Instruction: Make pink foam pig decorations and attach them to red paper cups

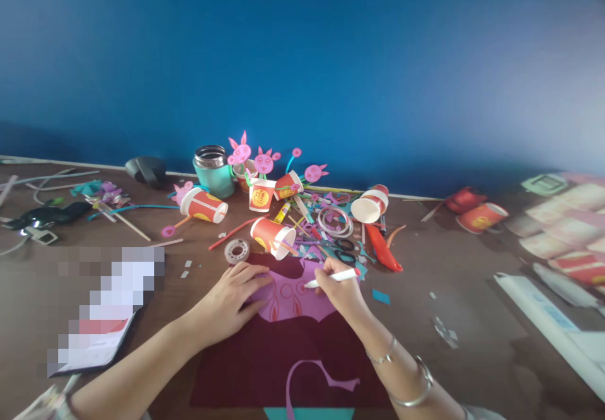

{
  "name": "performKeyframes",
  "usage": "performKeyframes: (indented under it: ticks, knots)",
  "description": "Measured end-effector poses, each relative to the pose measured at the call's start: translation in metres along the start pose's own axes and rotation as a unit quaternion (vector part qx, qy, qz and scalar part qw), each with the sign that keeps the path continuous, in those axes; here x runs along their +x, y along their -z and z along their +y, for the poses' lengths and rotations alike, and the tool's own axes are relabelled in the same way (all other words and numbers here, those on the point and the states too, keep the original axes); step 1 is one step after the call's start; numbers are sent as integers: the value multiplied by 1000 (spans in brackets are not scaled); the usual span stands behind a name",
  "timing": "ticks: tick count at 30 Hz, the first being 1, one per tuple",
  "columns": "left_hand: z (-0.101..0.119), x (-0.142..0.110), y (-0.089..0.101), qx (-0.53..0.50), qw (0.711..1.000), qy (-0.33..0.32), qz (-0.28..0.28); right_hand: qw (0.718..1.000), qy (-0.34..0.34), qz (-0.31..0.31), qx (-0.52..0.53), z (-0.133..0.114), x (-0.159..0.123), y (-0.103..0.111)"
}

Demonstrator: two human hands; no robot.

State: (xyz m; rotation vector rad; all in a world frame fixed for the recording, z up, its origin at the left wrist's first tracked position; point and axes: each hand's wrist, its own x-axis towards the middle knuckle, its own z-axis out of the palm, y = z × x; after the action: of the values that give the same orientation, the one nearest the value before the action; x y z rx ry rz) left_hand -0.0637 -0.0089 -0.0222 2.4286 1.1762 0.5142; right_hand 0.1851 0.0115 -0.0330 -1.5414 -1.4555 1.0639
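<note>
A cut sheet of pink paper [288, 309] lies on a dark maroon sheet [246, 363] in front of me. Red outlines of circles and long ear shapes are drawn on it. My left hand [243, 291] rests flat on the paper's left side, fingers stretched out. In my right hand [338, 287] is a white marker [344, 275] with a red end, its tip at one of the drawn circles. A curled strip of pink paper [312, 366] lies nearer to me on the maroon sheet.
Behind the paper are a tape roll [237, 251], a tipped red paper cup [271, 237], scissors [345, 251] and scraps. Cups with pink animal faces [264, 163] stand beside a teal thermos [213, 171]. A tablet-like device [104, 338] lies left; stacked cups [567, 218] lie right.
</note>
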Motion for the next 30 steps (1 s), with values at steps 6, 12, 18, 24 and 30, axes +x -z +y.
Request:
performKeyframes:
  ticks: [6,12,18,24,30]
  knots:
    - [0,1,1,4,1000,2,-6,999,18,4,-29,1,-1,-1]
    - [1,0,1,2,1000,3,-6,999,22,-8,-32,-2,-2,-1]
    - [1,0,1,4,1000,0,-2,999,21,-6,-34,0,-1,-1]
    - [0,0,0,3,1000,-12,10,999,21,-3,-34,2,-1,-1]
    - [0,1,0,1,1000,-5,-1,1000,0,-1,-22,0,0,0]
